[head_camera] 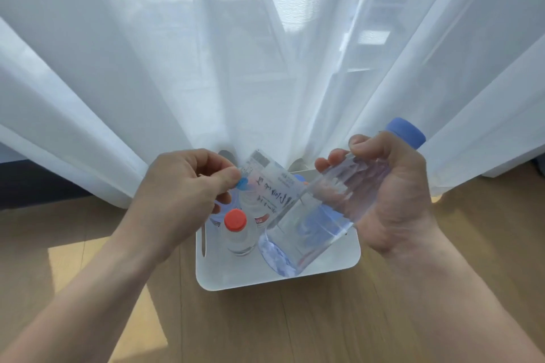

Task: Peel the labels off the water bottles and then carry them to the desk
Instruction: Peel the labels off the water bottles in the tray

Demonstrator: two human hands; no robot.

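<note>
1. The right hand gripped a clear water bottle, with fingers and thumb curled round its upper half.
2. The bottle was tilted above a white bin. Its blue cap pointed up and to the right, and its base hung low over the bin.
3. The bottle's wall looked bare and see-through, with water inside.
4. The left hand pinched one end of the label between thumb and forefinger.
5. The label was a thin pale film with dark handwritten-style script. It stretched from the left hand across to the bottle's side.
6. Inside the bin stood a red-capped bottle, with other bottles partly hidden behind it.
7. The bin sat on a wooden floor against a sheer white curtain.
</note>
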